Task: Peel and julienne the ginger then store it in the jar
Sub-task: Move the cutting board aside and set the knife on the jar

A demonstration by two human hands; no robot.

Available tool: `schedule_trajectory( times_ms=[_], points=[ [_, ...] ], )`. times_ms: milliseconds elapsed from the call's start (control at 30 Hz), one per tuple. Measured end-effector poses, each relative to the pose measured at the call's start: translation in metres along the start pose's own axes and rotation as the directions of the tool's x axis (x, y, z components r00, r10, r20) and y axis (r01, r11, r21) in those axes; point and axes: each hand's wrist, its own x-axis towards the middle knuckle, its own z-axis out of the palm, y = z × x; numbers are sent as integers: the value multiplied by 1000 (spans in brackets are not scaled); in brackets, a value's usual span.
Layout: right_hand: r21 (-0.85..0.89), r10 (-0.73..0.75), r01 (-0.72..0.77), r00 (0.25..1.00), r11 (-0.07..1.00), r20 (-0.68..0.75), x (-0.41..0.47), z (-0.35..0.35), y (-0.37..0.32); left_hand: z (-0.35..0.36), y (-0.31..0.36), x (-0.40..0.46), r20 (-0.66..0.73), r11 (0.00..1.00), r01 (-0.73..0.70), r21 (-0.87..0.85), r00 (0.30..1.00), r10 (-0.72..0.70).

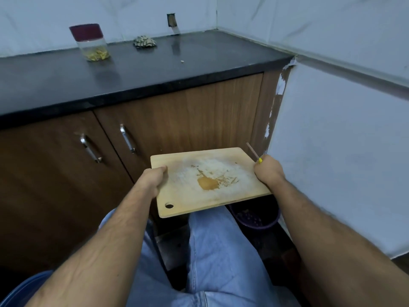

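We hold the wooden cutting board (210,180) between both hands, low in front of the cabinet doors (177,120) and above a dark perforated bin (256,218) that shows under its near right corner. Our left hand (152,178) grips the board's left edge, thumb on top and fingers curled beneath. Our right hand (269,170) closes on the right edge and, in the same grasp, holds a knife (254,154) with a yellow handle, its thin blade pointing up and away.

The julienned ginger (97,55) is not on the board. It lies as yellow strips at the bottom of the clear jar (91,44), which stands with its maroon lid on at the back left of the black surface (155,69), well apart from us. A crumpled patterned cloth (145,42) sits to the jar's right.

What remains on the board looks like an orange stain and thin scraps of peel. We judge the board stiff and fairly light, easily carried by its two short edges, though the damp patch may make it a little slick. The scraps are weightless and clingy, so they will likely need tilting or scraping rather than picking up. The jar seems light plastic, nearly empty and easy to tip; we would take it around its body, below the lid. The knife calls for care, since it shares a hand with the board's edge.
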Motion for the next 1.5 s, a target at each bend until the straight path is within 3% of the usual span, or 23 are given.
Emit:
schedule_trajectory(
  times_ms=[200, 500, 667, 900, 1167, 1333, 1500],
  points=[
    [105, -72, 70, 997, 992, 16, -29, -13, -38, -54, 11, -44, 14, 998, -55, -27, 998, 55],
    [174, -179, 184, 983, 967, -44, -73, -38, -95, -120, 15, -83, -132, 981, -175, -80, 978, 163],
    [180, -242, 256, 965, 950, -98, -88, -63, -131, -148, 33, -96, -282, 952, -303, -41, 918, 280],
    [235, -294, 321, 945, 917, -146, -88, -100, -199, -187, 89, -101, -390, 906, -422, 31, 829, 400],
    [204, -354, 368, 929, 907, -106, -49, -107, -308, -230, 170, -75, -446, 908, -345, 238, 791, 418],
    [170, -368, 374, 927, 912, -69, -6, -88, -379, -261, 215, -11, -441, 931, -286, 229, 822, 361],
    [46, -362, 363, 932, 931, -24, 40, -59, -433, -280, 248, 64, -412, 903, -239, 358, 827, 382]
  ],
)
